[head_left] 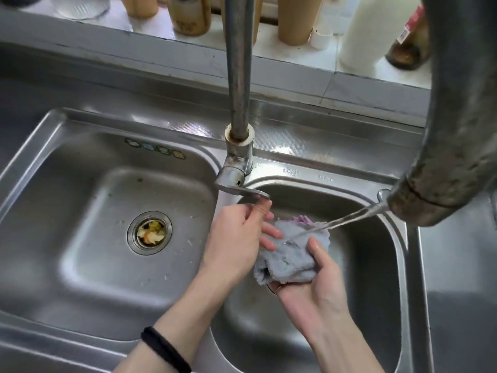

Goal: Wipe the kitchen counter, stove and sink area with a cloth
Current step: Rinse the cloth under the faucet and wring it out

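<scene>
Cupped in the right hand (312, 294), thumb curled over it, the bunched grey-blue terry cloth (290, 255) lies just right of the left hand (234, 238), whose loosely spread fingers touch it; soaked, it should feel limp, heavy, slippery, so best squeezed round the whole wad.

Soft, even light, brightest on the back ledge (150, 26), glints off the sink (295, 146); the near spout (457, 130) looms blurred.

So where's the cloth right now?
In the head view, right of centre: the cloth is held in the right hand over the right basin, under the water stream, with the left hand beside it.
</scene>
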`<action>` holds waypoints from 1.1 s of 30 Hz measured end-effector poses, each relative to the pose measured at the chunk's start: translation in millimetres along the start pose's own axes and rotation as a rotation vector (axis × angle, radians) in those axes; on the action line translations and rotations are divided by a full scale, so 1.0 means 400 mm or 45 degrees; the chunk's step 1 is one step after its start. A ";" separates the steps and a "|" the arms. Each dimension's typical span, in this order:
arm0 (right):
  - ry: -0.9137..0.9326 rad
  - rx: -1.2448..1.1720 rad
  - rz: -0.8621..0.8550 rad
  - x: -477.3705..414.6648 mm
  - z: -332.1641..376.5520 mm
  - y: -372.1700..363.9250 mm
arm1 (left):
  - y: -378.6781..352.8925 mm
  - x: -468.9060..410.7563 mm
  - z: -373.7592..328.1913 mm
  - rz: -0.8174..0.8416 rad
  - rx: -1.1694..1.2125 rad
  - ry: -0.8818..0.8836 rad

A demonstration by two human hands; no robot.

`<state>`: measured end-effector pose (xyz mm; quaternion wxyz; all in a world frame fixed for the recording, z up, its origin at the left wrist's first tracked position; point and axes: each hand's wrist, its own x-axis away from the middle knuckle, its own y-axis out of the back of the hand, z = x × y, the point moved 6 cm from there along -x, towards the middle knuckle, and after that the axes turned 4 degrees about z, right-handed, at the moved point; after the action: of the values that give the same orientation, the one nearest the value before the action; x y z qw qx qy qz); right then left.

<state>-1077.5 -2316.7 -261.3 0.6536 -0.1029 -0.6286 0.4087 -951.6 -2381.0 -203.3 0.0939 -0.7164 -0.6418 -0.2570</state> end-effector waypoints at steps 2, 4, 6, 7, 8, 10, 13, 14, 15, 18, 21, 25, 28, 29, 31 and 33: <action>0.012 -0.003 0.006 0.004 0.004 -0.006 | -0.015 0.002 0.002 -0.049 0.077 0.003; 0.007 -0.019 0.043 0.006 0.002 -0.016 | -0.038 0.003 0.003 -0.062 0.088 0.013; -0.009 -0.061 0.079 0.010 0.000 -0.029 | -0.054 0.000 -0.003 -0.096 0.062 -0.010; -0.014 -0.079 0.080 0.012 -0.001 -0.036 | -0.058 -0.003 -0.007 -0.120 0.058 -0.025; -0.013 -0.101 0.086 0.013 -0.001 -0.043 | -0.060 -0.008 -0.010 -0.137 0.068 -0.029; -0.008 -0.137 0.131 0.018 0.000 -0.063 | -0.064 -0.020 -0.012 -0.150 0.111 -0.008; -0.005 -0.173 0.195 0.025 0.003 -0.086 | -0.072 -0.026 -0.019 -0.156 0.170 0.023; 0.002 -0.174 0.192 0.026 0.004 -0.087 | -0.076 -0.027 -0.023 -0.156 0.175 0.026; 0.013 -0.165 0.170 0.028 0.006 -0.086 | -0.079 -0.029 -0.026 -0.153 0.172 0.028; 0.041 -0.173 0.166 0.031 0.013 -0.087 | -0.089 -0.035 -0.031 -0.154 0.187 0.039; 0.051 -0.149 0.179 0.027 0.017 -0.086 | -0.098 -0.037 -0.029 -0.148 0.186 0.043; 0.126 -0.028 0.168 0.017 0.037 -0.074 | -0.080 -0.024 -0.012 -0.176 0.171 0.012; 0.169 0.077 0.121 0.023 0.056 -0.051 | -0.062 -0.002 0.022 -0.210 0.009 0.035; 0.186 0.092 0.103 0.028 0.060 -0.044 | -0.063 0.007 0.035 -0.194 -0.018 0.060; 0.228 0.121 0.091 0.038 0.066 -0.039 | -0.086 0.020 0.061 -0.062 0.066 0.120; 0.281 0.157 0.103 0.049 0.073 -0.041 | -0.118 0.029 0.080 0.068 0.218 0.206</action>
<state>-1099.8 -2325.4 -230.9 0.7069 -0.1322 -0.5218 0.4589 -989.0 -2348.7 -234.0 0.2130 -0.6995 -0.6324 -0.2557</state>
